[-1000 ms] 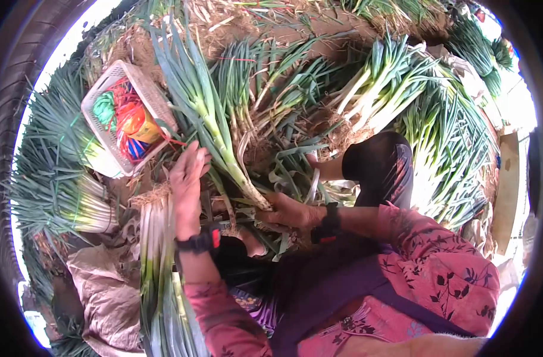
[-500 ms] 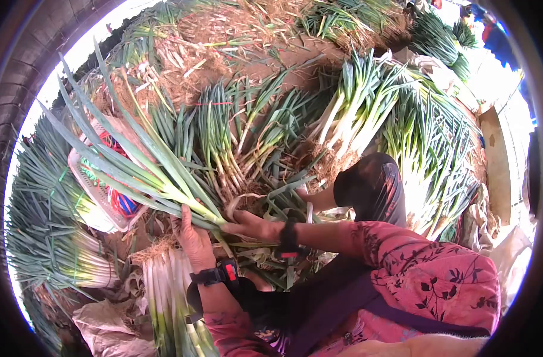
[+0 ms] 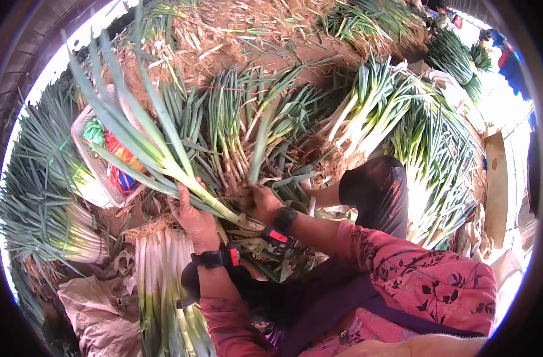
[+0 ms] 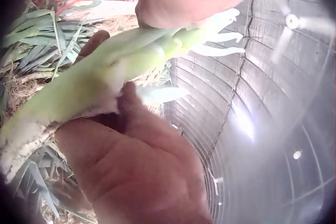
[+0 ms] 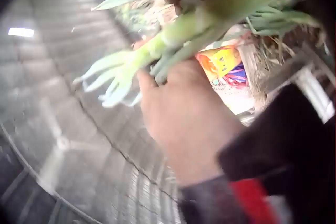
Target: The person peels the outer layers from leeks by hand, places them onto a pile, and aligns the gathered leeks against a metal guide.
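Observation:
My left hand (image 3: pixel 194 217) grips a large green onion (image 3: pixel 191 181) around its pale green stalk. The onion's long leaves point up and left in the head view, and its soil-specked white end (image 4: pixel 23 145) shows in the left wrist view. Close to that white end, my right hand (image 3: pixel 265 205) has curled fingers and pinches a blurred strip of leaf (image 3: pixel 262 143) that stands up from it. In the right wrist view the left hand (image 5: pixel 184 113) wraps the stalk (image 5: pixel 184 29) from below. Trimmed green onions (image 3: pixel 164 268) lie by my left forearm, roots away from me.
A pale plastic basket (image 3: pixel 84 122) with coloured ties stands at the left, partly behind the onion leaves. Bundled onions (image 3: pixel 39 196) lie beyond it. More loose onions (image 3: pixel 366 113) spread ahead and to the right, near my knee (image 3: pixel 375 193). Crumpled sacking (image 3: pixel 99 315) lies lower left.
The onion has swung from pointing up to leaning left, and the left hand has come round its stalk. The right hand has moved off the white end with a strip of leaf.

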Demonstrator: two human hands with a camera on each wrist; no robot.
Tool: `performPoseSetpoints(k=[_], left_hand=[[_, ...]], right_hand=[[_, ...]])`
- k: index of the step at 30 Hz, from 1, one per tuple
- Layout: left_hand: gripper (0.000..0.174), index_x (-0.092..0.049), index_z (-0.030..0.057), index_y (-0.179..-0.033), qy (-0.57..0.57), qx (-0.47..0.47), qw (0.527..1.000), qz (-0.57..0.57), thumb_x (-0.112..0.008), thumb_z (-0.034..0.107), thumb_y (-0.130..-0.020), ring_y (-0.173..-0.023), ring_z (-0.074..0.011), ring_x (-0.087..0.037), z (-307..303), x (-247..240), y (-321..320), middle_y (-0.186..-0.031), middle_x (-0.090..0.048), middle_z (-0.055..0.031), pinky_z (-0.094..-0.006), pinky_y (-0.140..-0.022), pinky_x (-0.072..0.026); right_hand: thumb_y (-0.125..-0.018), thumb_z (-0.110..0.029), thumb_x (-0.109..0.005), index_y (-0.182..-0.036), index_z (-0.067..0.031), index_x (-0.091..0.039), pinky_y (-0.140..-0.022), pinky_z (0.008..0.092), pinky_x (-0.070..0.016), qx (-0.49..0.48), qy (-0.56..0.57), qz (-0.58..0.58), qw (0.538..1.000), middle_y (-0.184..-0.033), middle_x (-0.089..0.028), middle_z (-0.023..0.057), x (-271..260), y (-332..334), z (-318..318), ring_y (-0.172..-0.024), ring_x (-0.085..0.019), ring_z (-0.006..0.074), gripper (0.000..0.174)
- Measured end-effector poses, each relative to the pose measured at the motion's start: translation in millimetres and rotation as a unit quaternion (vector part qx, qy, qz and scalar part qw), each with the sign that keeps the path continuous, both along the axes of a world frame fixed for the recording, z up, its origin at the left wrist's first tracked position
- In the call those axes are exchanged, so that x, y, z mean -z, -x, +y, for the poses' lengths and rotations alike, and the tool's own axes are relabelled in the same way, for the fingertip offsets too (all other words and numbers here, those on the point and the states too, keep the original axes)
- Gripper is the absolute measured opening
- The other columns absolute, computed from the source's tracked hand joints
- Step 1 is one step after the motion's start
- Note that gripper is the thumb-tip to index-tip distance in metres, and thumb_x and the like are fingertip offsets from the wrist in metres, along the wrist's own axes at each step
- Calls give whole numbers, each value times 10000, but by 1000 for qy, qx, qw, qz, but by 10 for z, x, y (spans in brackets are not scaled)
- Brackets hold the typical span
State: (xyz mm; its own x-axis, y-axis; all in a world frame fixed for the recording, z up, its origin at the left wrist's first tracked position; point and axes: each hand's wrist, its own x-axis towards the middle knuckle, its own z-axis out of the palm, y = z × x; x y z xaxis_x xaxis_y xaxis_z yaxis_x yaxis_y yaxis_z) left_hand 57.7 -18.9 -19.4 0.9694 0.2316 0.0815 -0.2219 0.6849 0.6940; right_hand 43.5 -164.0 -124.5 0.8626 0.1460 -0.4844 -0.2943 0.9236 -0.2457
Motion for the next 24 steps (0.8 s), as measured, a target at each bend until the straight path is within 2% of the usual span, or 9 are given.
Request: performPoseSetpoints(k=[2,4,5,8,10,13,15,21,24], left_hand=[[375,-478,60,-1270,3,-3,1000,-1,-604,127,-923,-923,-231,-626,72,-104,-3,-1142,-599,-109,-363,-820,-532],[391,-469,37,-1276,16,-15,999,-45,-606,147,-926,-933,-231,-619,148,-226,51,-1147,-602,-116,-348,-822,-532],[386,-478,26,-1270,23,-28,999,-25,-603,154,-928,-941,-231,-614,227,-229,58,-1151,-602,-123,-346,-827,-531],[376,-532,14,-1222,16,-23,999,-38,-611,233,-926,-898,-200,-609,501,-19,-124,-1027,-638,-116,-315,-826,-519],[376,-535,-3,-1201,38,-22,998,-46,-619,230,-918,-876,-200,-608,482,-86,-114,-991,-643,-116,-309,-839,-526],[370,-520,-16,-1212,49,-3,997,-58,-607,204,-927,-895,-202,-602,466,-34,-89,-1019,-630,-128,-305,-852,-530],[372,-500,-27,-1234,77,-9,996,-47,-589,176,-937,-929,-203,-592,450,-14,-53,-1074,-606,-140,-307,-871,-530],[407,-469,-47,-1255,81,9,995,-56,-584,179,-938,-973,-204,-571,356,-41,54,-1114,-578,-140,-305,-868,-526],[397,-483,-13,-1256,44,-6,999,-27,-599,181,-930,-1008,-197,-573,72,-318,339,-1171,-576,-114,-318,-897,-509]], right_hand=[[-916,-121,-493,-994,-52,-554,-553,378,-441,-198,398,-104,890,-669,-523,66,100,262,-314,-560,-504,255,120],[-835,-112,-564,-1001,-40,-571,-587,414,-469,-202,768,-430,430,-723,-583,148,507,692,-675,-641,-579,347,181],[-827,-187,-565,-813,-32,-586,-626,460,-482,-277,793,-386,382,-794,-607,183,725,949,-920,-733,-610,381,157],[-793,-174,-645,-1094,-61,-603,-742,430,-500,-584,726,-264,249,-945,-646,153,967,1235,-1573,-901,-640,323,324],[-804,-128,-641,-1220,-62,-565,-811,382,-504,-357,655,-514,424,-1122,-630,144,828,1173,-1586,-1021,-622,266,428],[-834,-104,-612,-1313,-48,-499,-916,347,-469,-408,590,-437,543,-1274,-563,126,926,828,-1341,-1145,-560,222,495],[-892,-172,-593,-1375,-39,-425,-943,323,-453,-304,359,-396,789,-1311,-527,114,-160,761,-944,-1153,-529,198,528],[-925,-216,-587,-1290,-13,-491,-740,316,-500,-526,354,-300,713,-1071,-624,66,-702,820,-497,-895,-580,126,428],[-847,-82,-584,-1230,-1,-520,-683,352,-481,-300,540,-464,635,-873,-640,121,-486,973,-221,-755,-559,152,397]])
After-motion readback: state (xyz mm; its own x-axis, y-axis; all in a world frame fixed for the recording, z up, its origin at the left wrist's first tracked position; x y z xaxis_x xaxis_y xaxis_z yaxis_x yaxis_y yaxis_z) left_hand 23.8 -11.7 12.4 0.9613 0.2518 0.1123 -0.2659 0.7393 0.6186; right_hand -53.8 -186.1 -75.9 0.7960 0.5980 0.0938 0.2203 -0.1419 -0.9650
